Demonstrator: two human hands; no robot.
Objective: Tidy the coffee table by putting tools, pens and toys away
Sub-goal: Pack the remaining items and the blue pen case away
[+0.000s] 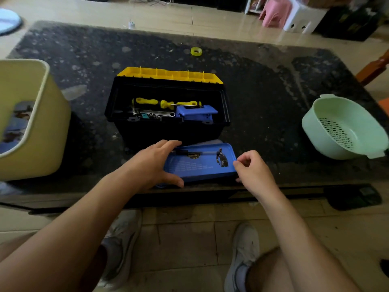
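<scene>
A blue pencil case (pixel 202 165) lies open at the near edge of the dark coffee table (pixel 263 98), with a pen (pixel 195 153) resting along its far side. My left hand (pixel 153 165) grips the case's left end, thumb on the near edge and fingers over the far edge. My right hand (pixel 252 171) pinches the case's right edge between thumb and fingertips. Behind the case stands an open black and yellow toolbox (pixel 168 102) holding yellow-handled screwdrivers (pixel 168 103), a wrench, a clip and a blue box (pixel 195 113).
A pale yellow bin (pixel 27 127) stands at the table's left. A green colander basket (pixel 345 127) sits at the right. A yellow tape roll (pixel 196 51) lies at the far middle. My feet are on the tiled floor below.
</scene>
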